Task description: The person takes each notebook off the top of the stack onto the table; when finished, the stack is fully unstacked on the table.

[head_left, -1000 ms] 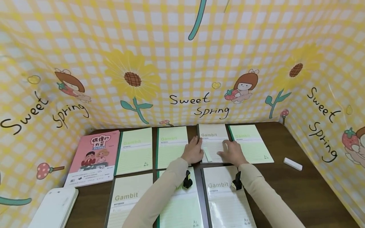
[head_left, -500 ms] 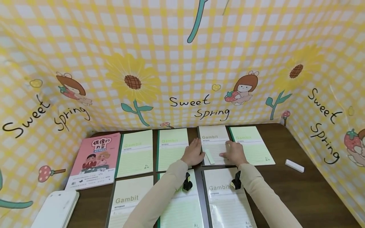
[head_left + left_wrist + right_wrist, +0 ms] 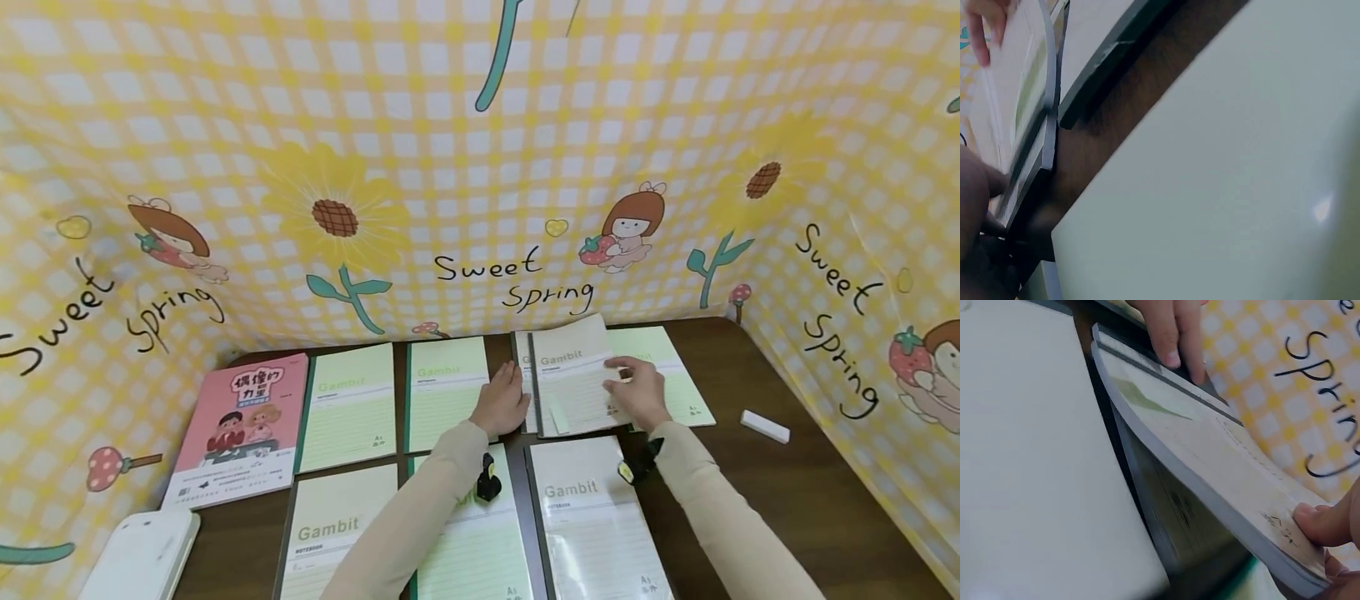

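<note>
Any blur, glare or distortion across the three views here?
Head view: wide-angle bending of the yellow checked backdrop, otherwise sharp, with soft glare on the clear-covered grey notebook nearest the camera. Left wrist view: badly defocused and dim, filled by a pale notebook cover. Right wrist view: the lifted grey notebook is fairly sharp, its foreground blurred.

Right hand (image 3: 637,396) at raised grey notebook (image 3: 573,383), left hand (image 3: 501,404) beside its spine.
</note>
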Demonstrator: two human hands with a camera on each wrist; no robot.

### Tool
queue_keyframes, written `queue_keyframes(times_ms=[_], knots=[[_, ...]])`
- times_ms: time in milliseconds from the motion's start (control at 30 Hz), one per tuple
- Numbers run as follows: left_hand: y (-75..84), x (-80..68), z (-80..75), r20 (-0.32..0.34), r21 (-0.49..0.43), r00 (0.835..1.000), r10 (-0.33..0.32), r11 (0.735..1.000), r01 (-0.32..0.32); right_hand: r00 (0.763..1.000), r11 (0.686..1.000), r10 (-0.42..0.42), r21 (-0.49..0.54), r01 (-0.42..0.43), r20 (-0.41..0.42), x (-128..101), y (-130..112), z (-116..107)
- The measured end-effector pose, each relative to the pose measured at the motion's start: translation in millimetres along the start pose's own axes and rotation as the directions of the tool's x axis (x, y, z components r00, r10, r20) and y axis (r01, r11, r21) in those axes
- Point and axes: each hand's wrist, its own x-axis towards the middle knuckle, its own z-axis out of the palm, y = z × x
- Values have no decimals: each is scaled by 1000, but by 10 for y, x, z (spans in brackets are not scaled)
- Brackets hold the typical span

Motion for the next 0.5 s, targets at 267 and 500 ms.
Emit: queue_keyframes(times_ms=[267,500], knots=[[23,24,28,-43,4,999,-1,1000,1,992,1000,7,20,-4,-124,-495,337,-853],[16,22,-4,-34,-7,999,10,1000,-10,988,990,140,5,-140,-64,-1287,763,-1491]])
